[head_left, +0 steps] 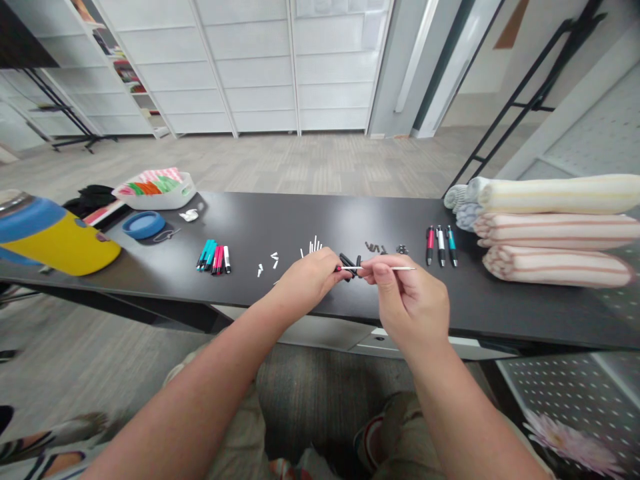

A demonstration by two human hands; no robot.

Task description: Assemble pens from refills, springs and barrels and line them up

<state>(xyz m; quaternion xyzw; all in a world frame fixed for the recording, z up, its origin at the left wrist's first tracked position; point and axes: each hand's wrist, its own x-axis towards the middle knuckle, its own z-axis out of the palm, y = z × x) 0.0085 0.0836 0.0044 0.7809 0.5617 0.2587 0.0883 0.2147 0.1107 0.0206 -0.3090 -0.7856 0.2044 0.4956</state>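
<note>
My left hand [310,277] is closed around a small pen part with a red tip showing at its fingers. My right hand [405,293] pinches a thin white pen refill [395,269] that runs level between both hands, its tip pointing right. Both hands hover just above the black table [280,220] near its front edge. Black pen barrels [349,262] lie right behind the hands. White refills [315,245] and small white caps [273,259] lie to the left. Three finished pens [441,245], red, white and teal, lie side by side to the right.
A bunch of teal and red pen parts [214,257] lies left of centre. Small dark springs and bits [383,249] sit behind the hands. Rolled striped towels [555,227] are stacked at the right. A white basket [157,188], blue lid [144,224] and yellow-blue container [50,240] stand at the left.
</note>
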